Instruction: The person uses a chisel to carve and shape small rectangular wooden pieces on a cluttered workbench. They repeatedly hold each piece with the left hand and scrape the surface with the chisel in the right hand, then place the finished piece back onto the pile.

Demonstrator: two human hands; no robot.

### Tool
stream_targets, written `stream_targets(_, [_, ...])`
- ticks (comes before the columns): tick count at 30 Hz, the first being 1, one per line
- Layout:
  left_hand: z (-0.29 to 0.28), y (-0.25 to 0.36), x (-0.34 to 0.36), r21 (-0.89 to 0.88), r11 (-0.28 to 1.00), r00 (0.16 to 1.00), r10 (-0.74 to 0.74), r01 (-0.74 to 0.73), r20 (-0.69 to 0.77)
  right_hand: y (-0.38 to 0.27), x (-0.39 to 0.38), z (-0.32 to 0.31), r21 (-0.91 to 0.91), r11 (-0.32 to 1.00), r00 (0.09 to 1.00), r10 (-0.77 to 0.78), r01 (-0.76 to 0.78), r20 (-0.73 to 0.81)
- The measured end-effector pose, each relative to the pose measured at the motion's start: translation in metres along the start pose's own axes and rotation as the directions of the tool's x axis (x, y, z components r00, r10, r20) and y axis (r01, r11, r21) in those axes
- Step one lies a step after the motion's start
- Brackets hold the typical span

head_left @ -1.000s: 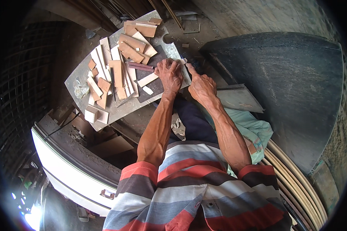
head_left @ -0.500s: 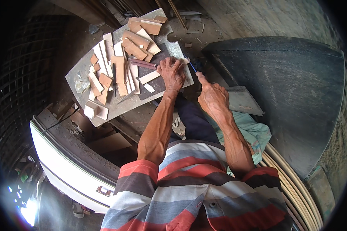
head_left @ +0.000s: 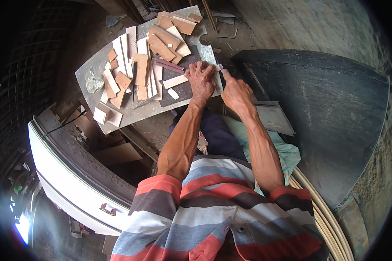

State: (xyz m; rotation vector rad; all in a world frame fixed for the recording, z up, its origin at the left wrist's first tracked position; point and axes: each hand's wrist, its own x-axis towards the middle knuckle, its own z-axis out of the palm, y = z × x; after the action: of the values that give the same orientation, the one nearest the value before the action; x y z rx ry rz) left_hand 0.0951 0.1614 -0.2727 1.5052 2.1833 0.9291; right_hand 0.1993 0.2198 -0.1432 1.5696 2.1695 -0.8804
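My left hand [head_left: 201, 80] presses down at the right end of a worktable, its fingers bent over a pale wood strip [head_left: 175, 81]. The strip emerges left of the hand, and a pale end in line with it juts out on the right. Just beyond the table's right edge, my right hand [head_left: 237, 92] is closed, index finger stretched forward, around a thin blue-edged tool [head_left: 221, 68]. Only a bit of that tool shows near the strip's end; its kind is unclear. Dark reddish bars [head_left: 170, 65] lie against the left hand's fingers. A small white block [head_left: 173, 94] rests nearby.
Loose wood offcuts [head_left: 140, 69] cover much of the worktable [head_left: 83, 71], along with a crumpled clear plastic bag [head_left: 93, 82]. A large dark curved panel [head_left: 313, 104] leans at the right. A white panel [head_left: 65, 178] stands at lower left; long rods [head_left: 324, 213] lie at lower right.
My right hand has pushed forward along the table edge, and less of the blue-edged tool shows. The left hand keeps its hold; the whole view has shifted slightly.
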Motion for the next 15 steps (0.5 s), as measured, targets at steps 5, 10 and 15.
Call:
stream_targets(5, [0.001, -0.005, 0.001, 0.007, 1.0, 1.0, -0.018, 0.018, -0.003, -0.007, -0.023, -0.026, -0.039, 0.999, 0.997, 0.029, -0.026, 0.073])
stream_targets(10, [0.0, 0.0, 0.001, -0.008, 1.0, 1.0, 0.002, -0.002, -0.002, -0.012, 0.004, -0.007, -0.053, 0.998, 1.0, -0.016, 0.016, 0.006])
stream_targets(15, [0.001, -0.006, -0.002, 0.003, 1.0, 1.0, -0.012, 0.012, -0.002, -0.013, -0.016, -0.029, -0.067, 0.997, 0.993, 0.041, -0.034, 0.108])
